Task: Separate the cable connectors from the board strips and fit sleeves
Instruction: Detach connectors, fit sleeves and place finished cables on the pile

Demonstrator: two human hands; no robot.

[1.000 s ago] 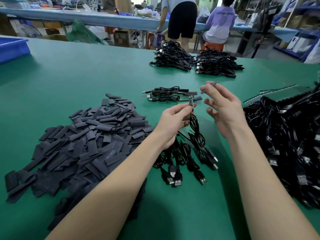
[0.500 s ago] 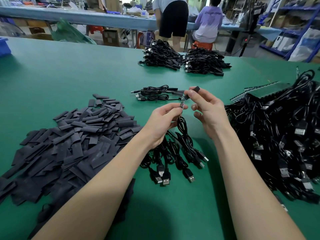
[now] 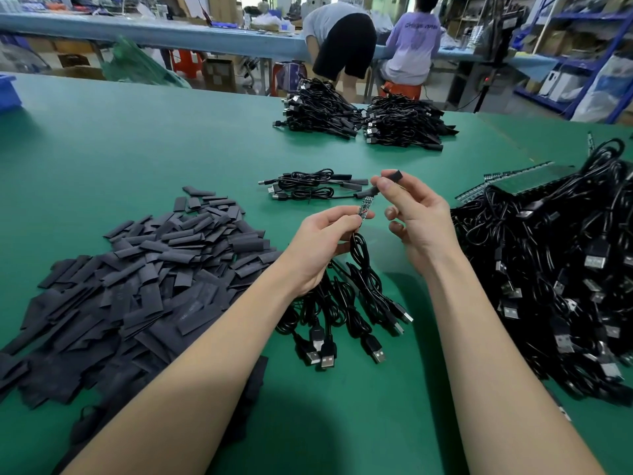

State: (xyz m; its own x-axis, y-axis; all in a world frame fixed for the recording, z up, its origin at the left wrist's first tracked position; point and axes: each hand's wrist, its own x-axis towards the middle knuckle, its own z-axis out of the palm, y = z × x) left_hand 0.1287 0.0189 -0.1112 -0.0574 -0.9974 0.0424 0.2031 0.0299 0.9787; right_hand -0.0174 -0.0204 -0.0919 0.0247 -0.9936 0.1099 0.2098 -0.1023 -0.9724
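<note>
Two people (image 3: 373,42) work at a far blue bench (image 3: 137,30).

Bench (image 3: 137,149): green covering, matt, smooth, rubbery-looking mat with soft sheen only.

Sleeves (image 3: 144,286): heap of flat dark grey pieces, matt, thin, plastic-like tubing pressed flat. One sleeve (image 3: 394,175) pinched in the right hand (image 3: 416,221), same dull finish.

Cables (image 3: 346,303): black plastic jackets, slightly glossy, smooth. Plugs (image 3: 327,359): black moulded plastic bodies with bright metal shells, shiny.

Small board (image 3: 363,210) held in the left hand (image 3: 322,245): dark face with tiny coloured parts; finish too small to judge.

Board strips (image 3: 513,180), far right: dark, faintly glossy faces.
</note>
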